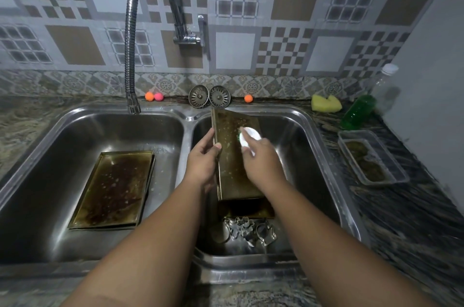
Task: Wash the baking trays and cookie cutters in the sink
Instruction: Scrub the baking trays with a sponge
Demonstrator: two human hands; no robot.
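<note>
Baking trays sit in both basins of the steel double sink (pixel 190 116), which fills the middle of the frame. The flat tray (pixel 113 188) lies on the floor of the left basin, its surface dark brown, streaked and spotted with droplets. The second tray (pixel 231 173) stands tilted on its short end in the right basin, olive-brown and flecked with suds. The left hand (pixel 203 163) grips its left edge, thumb on the face. The right hand (pixel 261 158) is closed around a white scrubber (pixel 248 136) pressed to the tray's upper face. At right, a clear plastic container (pixel 391 156) on the counter holds a greenish-brown residue. Metal cookie cutters (pixel 248 230) lie heaped in the right basin, below the tilted tray.
</note>
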